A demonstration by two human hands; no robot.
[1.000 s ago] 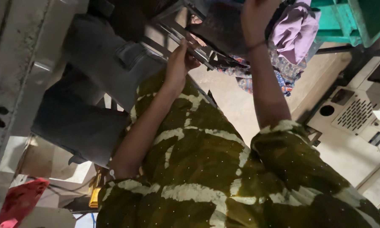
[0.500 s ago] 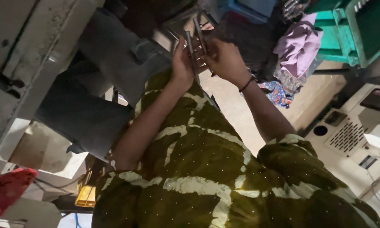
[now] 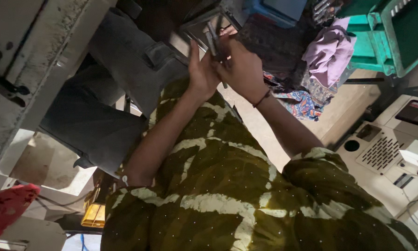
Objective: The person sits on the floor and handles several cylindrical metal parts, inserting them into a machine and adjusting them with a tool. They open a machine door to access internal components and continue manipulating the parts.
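My left hand point(image 3: 200, 69) and my right hand point(image 3: 242, 69) meet at the top middle of the head view, palms facing each other. Between them is a thin dark object point(image 3: 214, 41); what it is cannot be made out. The left hand's fingers lie straight along it, and the right hand curls around it from the other side. A dark band point(image 3: 263, 98) circles my right wrist. My olive-green patterned garment point(image 3: 227, 195) fills the lower half. Behind the hands stands a shiny metal frame point(image 3: 197, 25).
Grey cloth point(image 3: 125, 65) hangs at the left beside a pale worn post point(image 3: 27, 69). Lilac cloth point(image 3: 329, 51) and printed cloth point(image 3: 302, 103) lie on a wooden top point(image 3: 334, 116). A green crate point(image 3: 385, 37), white machine point(image 3: 394, 148), red cloth point(image 3: 6, 209) and yellow object point(image 3: 92, 214) surround me.
My right hand came down from high up and joined the left hand. Both hands now press together on the thin dark object.
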